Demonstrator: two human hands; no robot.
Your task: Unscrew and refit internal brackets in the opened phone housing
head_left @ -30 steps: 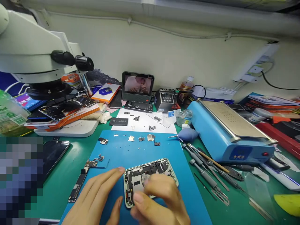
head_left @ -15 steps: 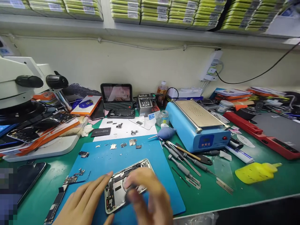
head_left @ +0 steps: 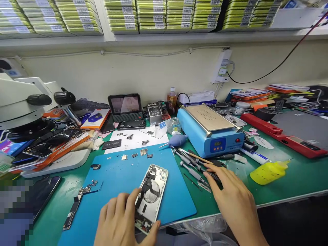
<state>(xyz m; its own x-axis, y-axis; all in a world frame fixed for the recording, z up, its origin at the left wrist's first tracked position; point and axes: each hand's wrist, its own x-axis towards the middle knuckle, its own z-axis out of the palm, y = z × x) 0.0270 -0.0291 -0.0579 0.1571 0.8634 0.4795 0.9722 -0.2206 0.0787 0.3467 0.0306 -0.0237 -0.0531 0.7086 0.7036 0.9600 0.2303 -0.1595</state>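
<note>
Left hand (head_left: 123, 222) grips an opened phone (head_left: 151, 194) (lower end hidden); right hand (head_left: 232, 201), fingers spread, touches screwdrivers (head_left: 194, 164) beside the blue mat (head_left: 174, 201).

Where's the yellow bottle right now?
Head view, right side: the yellow bottle lies on the green mat, beyond the right hand and right of the blue heating station.
</note>
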